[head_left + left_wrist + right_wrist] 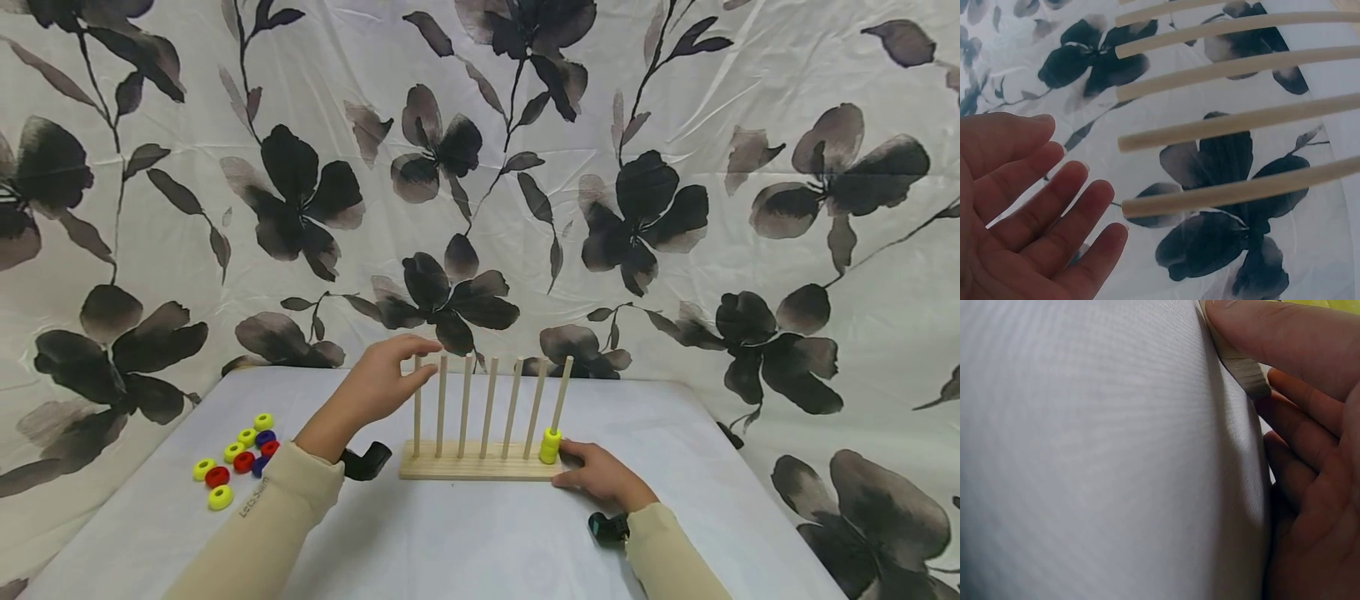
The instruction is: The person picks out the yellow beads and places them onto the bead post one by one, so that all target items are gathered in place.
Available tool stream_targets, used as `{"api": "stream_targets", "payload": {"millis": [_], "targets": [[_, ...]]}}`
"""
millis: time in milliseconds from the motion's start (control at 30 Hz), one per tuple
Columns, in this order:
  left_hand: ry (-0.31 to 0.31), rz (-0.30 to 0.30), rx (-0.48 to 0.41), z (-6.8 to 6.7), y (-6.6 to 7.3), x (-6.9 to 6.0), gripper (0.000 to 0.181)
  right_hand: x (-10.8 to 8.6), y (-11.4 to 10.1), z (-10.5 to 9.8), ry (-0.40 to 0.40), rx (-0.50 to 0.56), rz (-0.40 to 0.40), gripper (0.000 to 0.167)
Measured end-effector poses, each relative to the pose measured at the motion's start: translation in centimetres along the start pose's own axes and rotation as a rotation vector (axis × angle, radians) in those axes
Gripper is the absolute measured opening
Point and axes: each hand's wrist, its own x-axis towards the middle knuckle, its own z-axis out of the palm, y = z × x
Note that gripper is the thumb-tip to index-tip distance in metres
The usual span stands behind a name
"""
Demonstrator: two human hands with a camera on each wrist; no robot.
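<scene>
A pale wooden stand (pixel 480 472) with a row of several upright pegs (pixel 465 400) sits on the table. A short stack of yellow rings (pixel 551 447) is on its rightmost peg. My right hand (pixel 600 475) grips the right end of the base, which shows between thumb and fingers as a wooden end (pixel 1246 374) in the right wrist view. By the top of the leftmost peg, my left hand (pixel 375 383) is raised with its fingers loosely bent. Nothing lies in its palm in the left wrist view, and the fingertips stop just short of the peg ends.
Loose rings lie in a group on the table's left: several yellow rings (pixel 220 498), red rings (pixel 217 477) and blue rings (pixel 264 437). The left forearm passes close beside them. A floral cloth (pixel 450 208) hangs behind the white-covered table (pixel 465 542).
</scene>
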Motion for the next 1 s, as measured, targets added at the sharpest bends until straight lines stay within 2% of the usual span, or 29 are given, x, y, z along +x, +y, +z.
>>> {"api": "stream_targets", "payload": {"millis": [433,700,1000], "targets": [[0.024,-0.063,0.018,-1.7,-2.0,-2.1,0.037,0.1,0.2,-0.1,0.004,-0.017,-0.001,0.079],[0.021,-0.089,0.056,-3.1,-3.1,-3.3,0.037,0.0,0.1,0.0,0.001,-0.02,-0.012,0.081],[0.015,-0.147,0.092,-4.6,-4.6,-5.2,0.038,-0.1,0.1,-0.1,0.001,-0.027,-0.015,0.08]]}}
